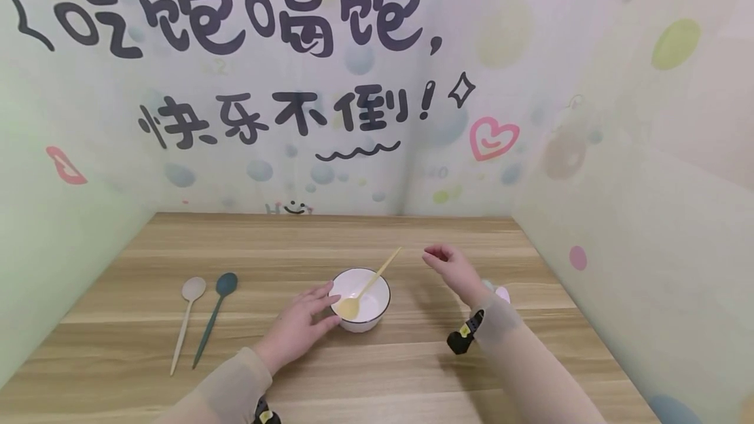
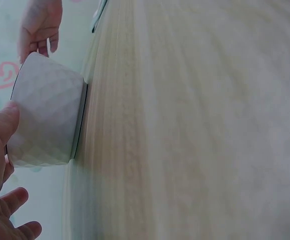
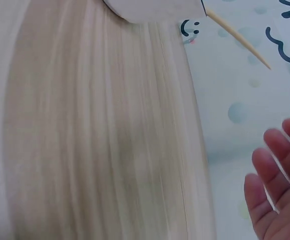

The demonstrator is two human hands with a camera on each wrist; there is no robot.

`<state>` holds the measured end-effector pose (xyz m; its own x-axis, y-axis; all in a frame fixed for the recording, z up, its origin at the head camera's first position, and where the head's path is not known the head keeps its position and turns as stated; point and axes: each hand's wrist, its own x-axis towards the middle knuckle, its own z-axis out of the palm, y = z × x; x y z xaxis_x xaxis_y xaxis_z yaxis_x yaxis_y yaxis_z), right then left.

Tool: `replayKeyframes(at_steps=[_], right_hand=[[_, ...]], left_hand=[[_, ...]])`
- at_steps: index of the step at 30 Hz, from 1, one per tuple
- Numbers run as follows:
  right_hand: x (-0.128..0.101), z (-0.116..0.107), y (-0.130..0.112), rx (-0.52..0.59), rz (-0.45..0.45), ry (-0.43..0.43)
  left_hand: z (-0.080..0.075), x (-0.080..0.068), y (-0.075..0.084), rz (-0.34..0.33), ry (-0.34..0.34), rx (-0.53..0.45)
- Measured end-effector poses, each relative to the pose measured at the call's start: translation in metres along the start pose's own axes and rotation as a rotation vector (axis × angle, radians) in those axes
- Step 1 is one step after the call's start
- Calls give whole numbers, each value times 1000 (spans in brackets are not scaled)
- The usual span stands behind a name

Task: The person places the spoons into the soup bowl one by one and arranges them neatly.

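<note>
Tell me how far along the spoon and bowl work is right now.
Done: a yellow spoon already lies in the white bowl, handle leaning over the rim. In hand: the left hand touches the bowl's side, steadying it; the right hand hovers open beside the handle, holding nothing. Left: the beige spoon and the dark green spoon lie untouched on the table.

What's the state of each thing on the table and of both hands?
Bowl: upright on the table, yellow spoon inside.
Yellow spoon: head in the bowl, handle leaning out over the far rim.
Beige spoon: flat on the table, untouched.
Dark green spoon: flat beside the beige one, untouched.
Left hand: open, fingers against the bowl's side.
Right hand: open, raised over the table, holding nothing.
</note>
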<state>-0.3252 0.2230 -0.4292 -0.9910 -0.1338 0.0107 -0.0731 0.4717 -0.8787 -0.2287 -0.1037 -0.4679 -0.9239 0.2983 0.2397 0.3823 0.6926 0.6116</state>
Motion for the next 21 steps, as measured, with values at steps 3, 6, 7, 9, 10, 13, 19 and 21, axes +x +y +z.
replayKeyframes(at_steps=[3, 6, 7, 9, 10, 13, 19, 21], right_hand=[[-10, -7, 4, -3, 38, 39], [-20, -13, 7, -6, 63, 74], [-24, -16, 8, -7, 69, 83], [-30, -20, 10, -15, 86, 100], [-34, -22, 11, -20, 96, 106], [-44, -29, 15, -45, 111, 130], [-61, -39, 24, -119, 123, 186], [-66, -42, 27, -141, 137, 197]], left_hand=[[1, 0, -1, -3, 2, -8], [1, 0, -1, -2, 5, -12], [1, 0, -1, 0, 4, -10], [1, -1, -1, 3, 7, -6], [1, -1, -1, 4, 9, -4], [1, -1, 0, 7, 11, -4], [1, -1, 1, 4, 5, -19], [0, -1, 0, 6, 3, -20]])
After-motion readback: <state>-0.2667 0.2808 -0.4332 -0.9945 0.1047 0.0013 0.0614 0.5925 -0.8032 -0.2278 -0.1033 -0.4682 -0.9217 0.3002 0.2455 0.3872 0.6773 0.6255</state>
